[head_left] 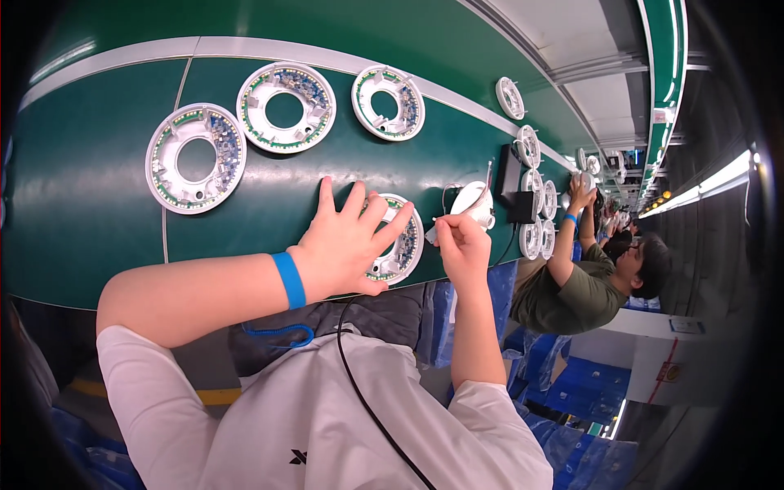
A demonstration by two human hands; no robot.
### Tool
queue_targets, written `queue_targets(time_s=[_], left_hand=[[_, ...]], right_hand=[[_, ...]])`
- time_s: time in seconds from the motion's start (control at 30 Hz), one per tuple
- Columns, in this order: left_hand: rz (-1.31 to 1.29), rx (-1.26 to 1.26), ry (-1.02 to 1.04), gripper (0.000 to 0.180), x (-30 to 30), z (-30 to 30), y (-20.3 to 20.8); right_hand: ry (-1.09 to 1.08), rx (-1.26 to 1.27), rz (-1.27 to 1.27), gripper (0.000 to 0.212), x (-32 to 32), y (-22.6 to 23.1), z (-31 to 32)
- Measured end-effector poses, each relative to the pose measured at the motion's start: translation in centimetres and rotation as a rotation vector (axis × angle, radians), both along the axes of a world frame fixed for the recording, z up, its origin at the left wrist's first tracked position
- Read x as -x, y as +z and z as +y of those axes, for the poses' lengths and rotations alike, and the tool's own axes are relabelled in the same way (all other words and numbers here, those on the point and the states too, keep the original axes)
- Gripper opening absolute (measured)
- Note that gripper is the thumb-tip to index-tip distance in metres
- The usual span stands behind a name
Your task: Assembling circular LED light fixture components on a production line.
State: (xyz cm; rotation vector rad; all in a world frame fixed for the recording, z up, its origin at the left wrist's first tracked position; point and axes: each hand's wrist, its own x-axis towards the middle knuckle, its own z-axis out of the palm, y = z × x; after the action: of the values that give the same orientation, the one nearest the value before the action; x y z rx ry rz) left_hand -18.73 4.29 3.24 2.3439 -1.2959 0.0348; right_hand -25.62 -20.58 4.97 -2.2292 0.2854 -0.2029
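My left hand (347,237) lies with spread fingers over the left part of a white ring-shaped lamp housing (413,255). Its index finger crosses the far part of the ring, and the thumb is at the near rim. Just right of that ring, my right hand (464,249) is closed in a pinch. A small white piece (430,235) shows at the pinching fingertips; its kind is too small to tell. Behind the right hand sits a white round part (471,196) with thin wires, partly hidden by the fingers.
Three similar ring housings (196,159) with circuit boards lie on the green bench (82,180) to the far left. A black box (508,175) stands right of the white part. Beyond it are several more rings (531,239) and a co-worker (580,286). A blue wrist cord (282,331) hangs below.
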Motion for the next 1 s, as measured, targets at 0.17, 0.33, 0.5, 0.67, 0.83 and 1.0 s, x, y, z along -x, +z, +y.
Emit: queue_targets(time_s=[0.17,0.33,0.5,0.67,0.83,1.0], left_hand=[[0.031,0.004,-0.021,0.114,0.1,-0.1,-0.9],[-0.003,0.15,0.017,0.119,0.1,-0.5,-1.9],[0.023,0.141,0.004,0.119,-0.1,-0.4,-2.1],[0.046,0.1,-0.036,0.117,-0.3,-0.2,-2.0],[0.051,0.053,-0.067,0.117,-0.5,-0.3,-1.8],[0.045,0.104,-0.05,0.115,-0.4,-0.3,-2.3]], right_hand=[[-0.008,0.06,0.174,0.007,-1.3,1.8,1.3],[0.097,0.121,0.397,0.01,-2.6,1.9,1.3],[0.12,0.095,0.405,0.01,-3.0,1.4,1.7],[0.005,-0.055,0.46,0.008,-3.4,1.7,2.4],[0.023,-0.026,0.452,0.006,-3.3,1.8,2.5],[0.055,0.028,0.436,0.006,-3.5,1.1,1.8]])
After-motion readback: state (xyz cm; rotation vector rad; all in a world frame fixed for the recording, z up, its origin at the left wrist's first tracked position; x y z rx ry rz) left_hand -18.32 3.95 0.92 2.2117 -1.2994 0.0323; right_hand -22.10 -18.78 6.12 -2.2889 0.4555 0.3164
